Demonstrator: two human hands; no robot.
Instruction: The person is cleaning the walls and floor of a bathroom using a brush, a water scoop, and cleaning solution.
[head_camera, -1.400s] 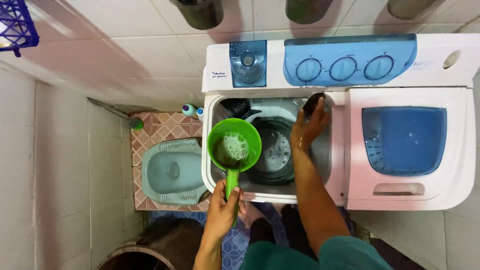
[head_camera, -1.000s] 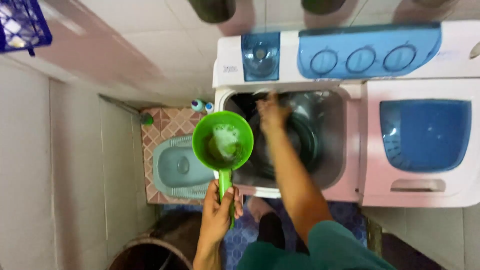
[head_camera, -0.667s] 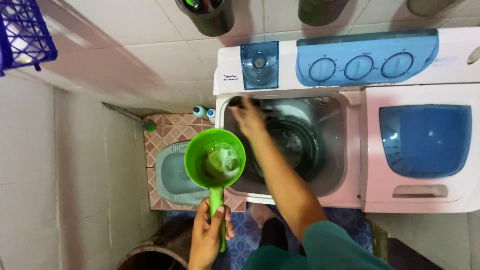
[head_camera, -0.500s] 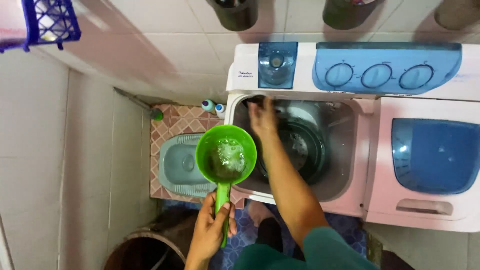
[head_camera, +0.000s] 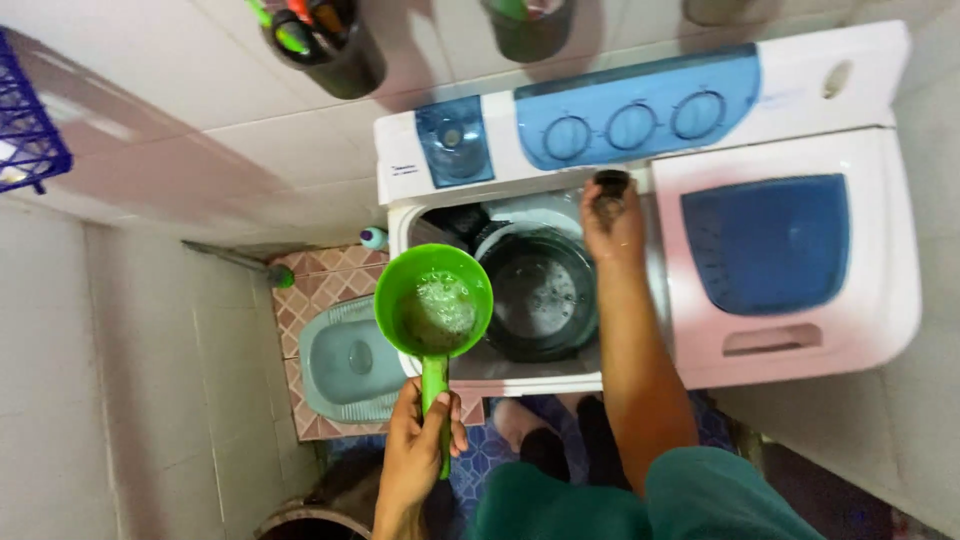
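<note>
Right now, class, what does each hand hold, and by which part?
Left hand grips the green dipper by its handle. Right hand touches a dark object; its hold is unclear.

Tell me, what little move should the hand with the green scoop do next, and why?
Probably tip the green scoop over the open tub. The left hand holds it level by its handle, full of foamy water, just beside the tub's left rim.
</note>
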